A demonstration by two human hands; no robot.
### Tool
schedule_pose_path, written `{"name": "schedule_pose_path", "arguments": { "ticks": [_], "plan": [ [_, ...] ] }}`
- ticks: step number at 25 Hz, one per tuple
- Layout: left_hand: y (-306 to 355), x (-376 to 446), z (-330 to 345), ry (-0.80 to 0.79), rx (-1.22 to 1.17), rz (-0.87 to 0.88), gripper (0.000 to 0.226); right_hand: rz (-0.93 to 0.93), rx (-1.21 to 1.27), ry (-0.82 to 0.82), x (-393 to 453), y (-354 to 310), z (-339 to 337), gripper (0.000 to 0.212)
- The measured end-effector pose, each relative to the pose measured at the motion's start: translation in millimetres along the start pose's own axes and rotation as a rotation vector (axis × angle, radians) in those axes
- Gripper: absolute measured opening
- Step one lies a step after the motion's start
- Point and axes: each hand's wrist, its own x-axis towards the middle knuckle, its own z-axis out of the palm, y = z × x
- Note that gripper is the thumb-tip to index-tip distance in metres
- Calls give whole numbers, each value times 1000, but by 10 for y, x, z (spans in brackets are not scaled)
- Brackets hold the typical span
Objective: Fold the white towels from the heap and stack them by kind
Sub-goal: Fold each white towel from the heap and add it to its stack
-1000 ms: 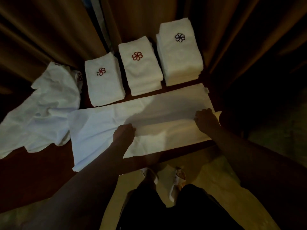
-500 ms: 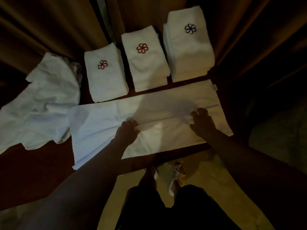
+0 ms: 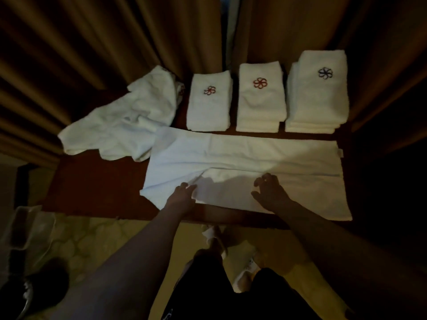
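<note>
Towel [image 3: 265, 155], white and long, lies spread across the dark red table [image 3: 97, 185] with its near edge folded up toward the middle. Left hand [image 3: 182, 197] pinches the folded flap's left corner; right hand [image 3: 269, 192] rests on the flap, fingers loosely spread and holding nothing. Behind sit three folded stacks [image 3: 261, 98] and the unfolded heap [image 3: 129, 121]. Dim light hides fingertip detail.

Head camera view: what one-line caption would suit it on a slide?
Both hands, left hand and right hand, fold a long white towel before three folded stacks.
</note>
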Motion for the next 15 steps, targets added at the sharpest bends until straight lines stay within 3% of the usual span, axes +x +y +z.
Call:
{"name": "schedule_pose_path", "arguments": {
  "ticks": [8, 12, 15],
  "plan": [
    [-734, -209, -132, 66, -73, -41, 51, -93, 73, -75, 213, -883, 212, 32],
    [-1174, -51, -189, 94, -75, 0, 53, -20, 202, -88, 439, -1378, 424, 31],
    [-1495, 112, -174, 4, -85, 134, 69, 116, 360, -95, 640, -1714, 562, 38]
  ]
}}
